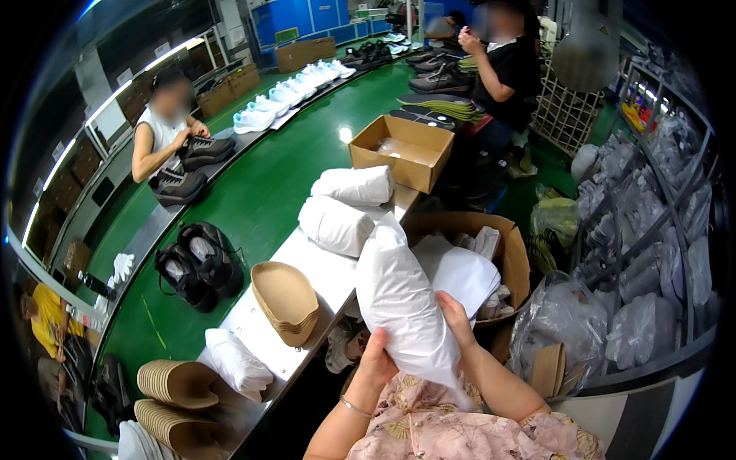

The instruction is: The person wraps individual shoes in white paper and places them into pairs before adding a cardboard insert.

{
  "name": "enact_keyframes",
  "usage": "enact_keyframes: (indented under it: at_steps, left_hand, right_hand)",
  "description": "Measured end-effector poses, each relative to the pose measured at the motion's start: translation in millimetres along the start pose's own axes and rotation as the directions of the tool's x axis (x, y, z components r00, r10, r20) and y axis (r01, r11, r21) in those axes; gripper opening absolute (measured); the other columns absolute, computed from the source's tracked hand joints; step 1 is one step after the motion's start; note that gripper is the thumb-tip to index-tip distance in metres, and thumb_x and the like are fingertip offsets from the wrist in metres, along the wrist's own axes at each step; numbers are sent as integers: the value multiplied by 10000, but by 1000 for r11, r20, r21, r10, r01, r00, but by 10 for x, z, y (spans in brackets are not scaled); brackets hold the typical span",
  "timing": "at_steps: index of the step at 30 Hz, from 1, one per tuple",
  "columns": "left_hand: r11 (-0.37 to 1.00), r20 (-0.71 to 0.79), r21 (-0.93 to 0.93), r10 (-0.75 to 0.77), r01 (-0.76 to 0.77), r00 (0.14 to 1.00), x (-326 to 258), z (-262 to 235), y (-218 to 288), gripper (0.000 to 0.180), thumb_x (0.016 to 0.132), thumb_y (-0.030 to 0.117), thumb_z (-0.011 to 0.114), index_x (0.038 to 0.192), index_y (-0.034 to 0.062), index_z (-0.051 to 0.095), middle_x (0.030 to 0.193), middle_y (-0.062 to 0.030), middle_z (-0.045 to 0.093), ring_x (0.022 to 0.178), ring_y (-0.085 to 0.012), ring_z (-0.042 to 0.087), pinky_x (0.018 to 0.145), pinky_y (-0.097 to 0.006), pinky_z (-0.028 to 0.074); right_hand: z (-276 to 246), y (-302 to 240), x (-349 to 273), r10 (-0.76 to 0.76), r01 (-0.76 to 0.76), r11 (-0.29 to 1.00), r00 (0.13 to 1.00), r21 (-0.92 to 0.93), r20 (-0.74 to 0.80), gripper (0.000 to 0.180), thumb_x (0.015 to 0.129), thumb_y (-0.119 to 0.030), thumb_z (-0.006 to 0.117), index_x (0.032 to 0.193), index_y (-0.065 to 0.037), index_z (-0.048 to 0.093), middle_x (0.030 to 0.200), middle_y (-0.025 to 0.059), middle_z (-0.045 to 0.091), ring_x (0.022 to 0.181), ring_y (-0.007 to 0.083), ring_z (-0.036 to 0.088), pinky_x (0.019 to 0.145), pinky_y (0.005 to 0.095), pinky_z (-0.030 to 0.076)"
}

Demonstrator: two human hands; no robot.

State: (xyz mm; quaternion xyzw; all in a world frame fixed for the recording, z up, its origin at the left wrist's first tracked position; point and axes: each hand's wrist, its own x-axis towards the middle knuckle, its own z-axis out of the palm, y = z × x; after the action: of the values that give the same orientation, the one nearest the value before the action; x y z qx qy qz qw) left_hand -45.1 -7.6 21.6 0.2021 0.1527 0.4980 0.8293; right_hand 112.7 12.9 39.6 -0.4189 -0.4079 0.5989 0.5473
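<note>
A long white paper-wrapped bundle (400, 287) is held upright in front of me, its top narrowing and its lower end trailing loose paper. My left hand (374, 359) grips its lower left side, and my right hand (457, 318) presses against the opposite side. Just beyond it, two more white paper bundles (337, 225) lie on the white metal shelf. A stack of brown moulded cardboard shoe inserts (284, 299) sits further left along this shelf, near a small white paper roll (235, 363). What is inside the bundles is hidden.
Beside my right arm stands a carton (515, 257) with white paper sheets (456, 272). An open cardboard box (402, 149) rests past the shelf. Black shoes (199, 264) lie on the green conveyor. Bagged items fill a metal rack (659, 253) at right. Several people work nearby.
</note>
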Motion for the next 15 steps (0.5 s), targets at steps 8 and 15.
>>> enact_keyframes:
  at_steps: [8,15]
  left_hand:
    - [978,152,-13,-203,207,967,-89,-93,15,680,764,267,670,1289,-15,344,1234,-120,482,1113,-233,490,963,-367,391]
    - [987,-67,161,39,-28,997,-107,226,292,698,738,296,674,1278,-14,361,1203,-131,502,1085,-249,511,940,-373,407]
  right_hand:
    - [-120,-31,30,-217,226,942,974,-246,64,285,927,-183,422,1031,59,530,1101,91,502,1038,157,462,892,250,357]
    - [-158,-598,-219,13,-142,955,898,261,441,774,810,-250,625,1386,-50,148,1259,117,427,1136,160,430,964,318,327]
